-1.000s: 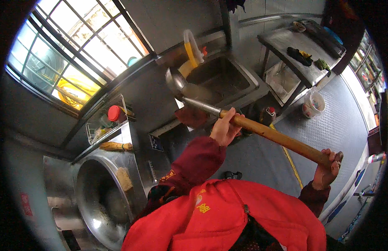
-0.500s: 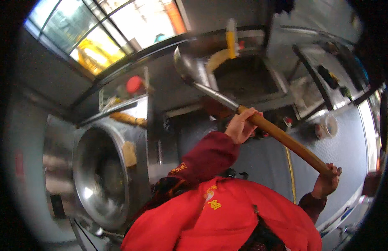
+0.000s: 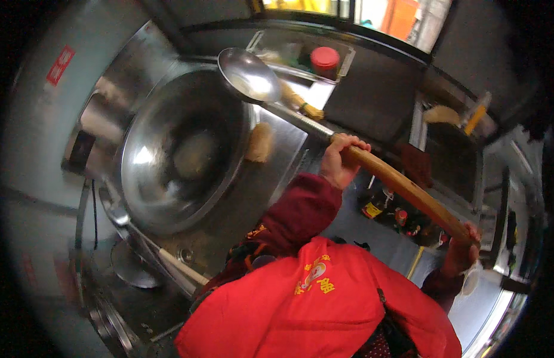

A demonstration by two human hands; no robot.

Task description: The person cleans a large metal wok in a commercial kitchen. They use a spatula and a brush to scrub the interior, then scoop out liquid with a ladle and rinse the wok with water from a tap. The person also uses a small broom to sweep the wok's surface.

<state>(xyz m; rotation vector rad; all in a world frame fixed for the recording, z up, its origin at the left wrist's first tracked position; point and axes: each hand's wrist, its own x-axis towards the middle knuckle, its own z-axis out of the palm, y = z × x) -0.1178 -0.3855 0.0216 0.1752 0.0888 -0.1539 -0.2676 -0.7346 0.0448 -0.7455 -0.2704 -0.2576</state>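
A long ladle [image 3: 402, 186] with a wooden handle and a large steel bowl stretches across the view. My left hand [image 3: 342, 161] is closed round the front of the wooden part, close to the metal shaft. Near the handle's rear end, my right hand [image 3: 462, 250] grips it, slightly blurred. The ladle's bowl hangs at the upper right rim of a big steel wok [image 3: 184, 170], with what looks like a little liquid inside it. Shiny wet patches show in the wok's bottom. A tan sponge-like pad [image 3: 260, 143] lies on the steel counter beside the wok.
A bamboo brush [image 3: 302, 102] and a red-lidded jar [image 3: 325, 61] sit behind the wok. A second ladle [image 3: 160, 249] rests at its lower left. To the right is a sink [image 3: 450, 155]. Several bottles [image 3: 384, 207] stand low beyond my left hand.
My view has turned left, bringing the wok closer to the centre. The ladle's bowl has swung from beside the sink to the wok's rim, still held in both hands.
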